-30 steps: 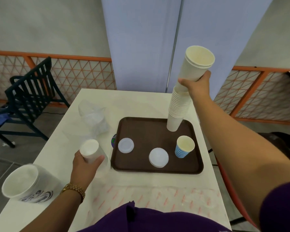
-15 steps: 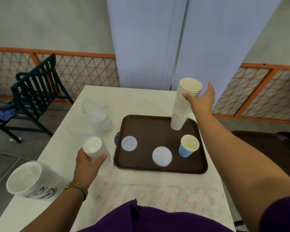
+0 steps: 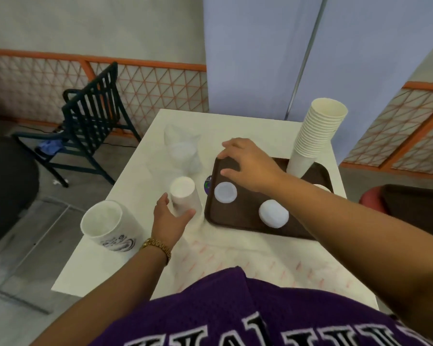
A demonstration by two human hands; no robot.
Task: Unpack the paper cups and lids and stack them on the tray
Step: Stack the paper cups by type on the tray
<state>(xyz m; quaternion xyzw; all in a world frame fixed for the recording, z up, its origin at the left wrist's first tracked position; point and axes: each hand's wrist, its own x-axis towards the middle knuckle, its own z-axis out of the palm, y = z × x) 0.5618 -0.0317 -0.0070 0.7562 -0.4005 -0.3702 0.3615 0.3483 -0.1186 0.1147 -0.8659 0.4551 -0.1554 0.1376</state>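
A brown tray lies on the white table. A tall stack of cream paper cups stands at its far right corner. Two white lids lie on the tray: one near the left edge and a thicker pile toward the front. My left hand grips a plastic-wrapped stack of white lids standing just left of the tray. My right hand reaches across the tray's far left corner with fingers spread, holding nothing. My right forearm hides the blue striped cup.
A clear plastic bag with more lids lies behind the wrapped stack. A large white printed cup stack lies on its side at the table's left edge. A dark slatted chair stands left of the table, an orange lattice fence behind.
My right hand lowered the cup stack onto the tray, let go of it, and moved left across the tray. My left hand kept its grip on the wrapped lids.
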